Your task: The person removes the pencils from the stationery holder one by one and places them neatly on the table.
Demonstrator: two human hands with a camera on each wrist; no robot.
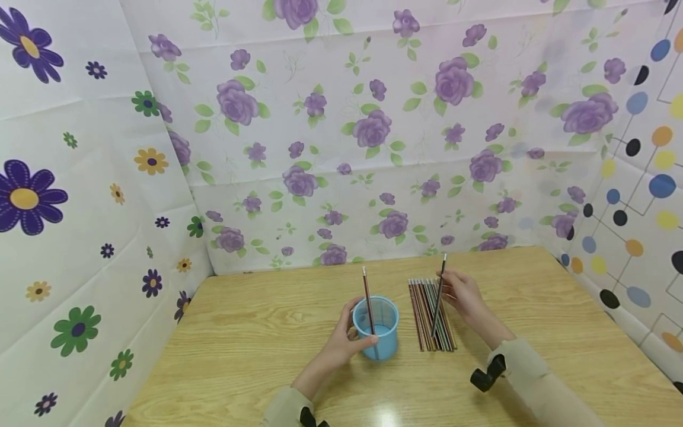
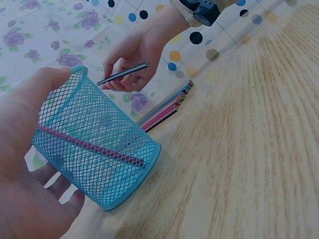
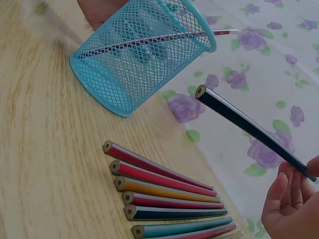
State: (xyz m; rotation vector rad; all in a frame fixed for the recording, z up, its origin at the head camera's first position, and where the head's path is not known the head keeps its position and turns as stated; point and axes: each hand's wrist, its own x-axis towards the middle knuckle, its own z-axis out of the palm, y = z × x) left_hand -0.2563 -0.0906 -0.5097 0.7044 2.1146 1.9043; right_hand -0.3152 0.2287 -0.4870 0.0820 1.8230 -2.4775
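Observation:
A light blue mesh pencil cup [image 1: 388,345] stands on the wooden table. My left hand [image 1: 340,345] holds it from the left, thumb on the near side and fingers around the far side. One dark red pencil [image 1: 368,296] leans inside, its white-tipped end sticking out above the rim. To the right, my right hand [image 1: 463,295] pinches a dark pencil [image 3: 249,128] near its upper end, raised off the table with the other end pointing down. Beneath it several pencils [image 3: 169,189], in red, yellow, teal and dark colours, lie side by side in a row.
The wooden table [image 1: 256,332] backs onto a floral cloth [image 1: 341,178]. Another flowered cloth [image 1: 96,249] hangs at the left, and a dotted cloth [image 1: 629,196] at the right. A black strap device [image 1: 488,373] sits on the right wrist.

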